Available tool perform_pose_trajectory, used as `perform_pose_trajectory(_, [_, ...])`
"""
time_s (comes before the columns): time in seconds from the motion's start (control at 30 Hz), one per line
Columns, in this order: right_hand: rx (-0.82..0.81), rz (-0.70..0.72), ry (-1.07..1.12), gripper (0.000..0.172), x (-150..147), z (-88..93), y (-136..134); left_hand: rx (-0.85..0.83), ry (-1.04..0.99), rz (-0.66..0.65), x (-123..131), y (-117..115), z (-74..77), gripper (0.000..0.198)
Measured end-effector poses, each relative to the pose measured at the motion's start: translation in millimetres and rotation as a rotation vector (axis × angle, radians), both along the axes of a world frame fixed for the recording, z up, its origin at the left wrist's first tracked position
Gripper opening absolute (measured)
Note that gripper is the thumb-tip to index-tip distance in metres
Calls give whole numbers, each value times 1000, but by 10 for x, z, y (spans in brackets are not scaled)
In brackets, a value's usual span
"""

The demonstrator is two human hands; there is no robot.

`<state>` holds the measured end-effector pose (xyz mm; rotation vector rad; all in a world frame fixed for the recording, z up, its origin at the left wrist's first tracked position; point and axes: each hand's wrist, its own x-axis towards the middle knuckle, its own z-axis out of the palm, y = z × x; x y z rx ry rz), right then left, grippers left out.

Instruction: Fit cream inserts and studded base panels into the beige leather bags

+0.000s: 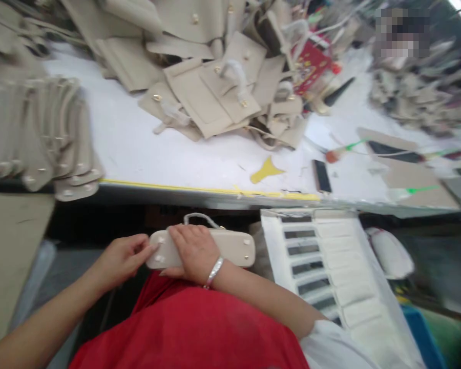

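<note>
A beige handbag (232, 243) rests on my lap with its base facing up. Small metal feet show at both ends of the base, and the pair at the left looks whitish. A wrapped handle sticks out on the far side. My right hand (195, 251) lies across the middle of the bag, thumb on the near edge and fingers over the base, gripping it. At the bag's left end, my left hand (128, 256) has its thumb and forefinger pinched together beside the feet. Whatever is between those fingertips is too small to make out.
Beige bag pieces (215, 97) are heaped on the white table (146, 159). Stacked strips (61, 138) hang over its left front edge. A yellow piece (267, 170) and a dark phone (321, 176) lie near the edge. A white slotted panel (349, 266) stands right of my lap.
</note>
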<state>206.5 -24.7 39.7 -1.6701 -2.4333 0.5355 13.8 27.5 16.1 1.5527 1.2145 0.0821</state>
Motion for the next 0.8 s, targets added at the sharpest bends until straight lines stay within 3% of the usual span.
perform_pose_trajectory(0.13, [46,11,-12,78,91,-37,-24,40,108,-119,16,38,-87,45])
perform_pose_trajectory(0.23, [81,-49,-3,66,242,-39,-159,57,146,-168,37,20,-52,47])
perform_pose_trajectory(0.3, [120,-163,15,54,450,-28,-321,50,174,-167,52,-7,-4,48])
perform_pose_trajectory(0.4, [138,-445,112,46,910,-44,-610,14,205,-128,85,-36,44,49])
perform_pose_trajectory(0.47, [66,-632,256,43,1202,-91,-778,-17,203,-97,108,-45,58,50])
perform_pose_trajectory(0.53, [-46,-731,420,39,1383,-157,-890,-36,186,-83,123,-55,65,50])
perform_pose_trajectory(0.67, [-137,-778,598,39,1395,-271,-938,-34,141,-72,128,-88,60,46])
perform_pose_trajectory(0.8, [-96,-762,556,38,1336,-296,-924,16,134,-65,138,-119,53,43])
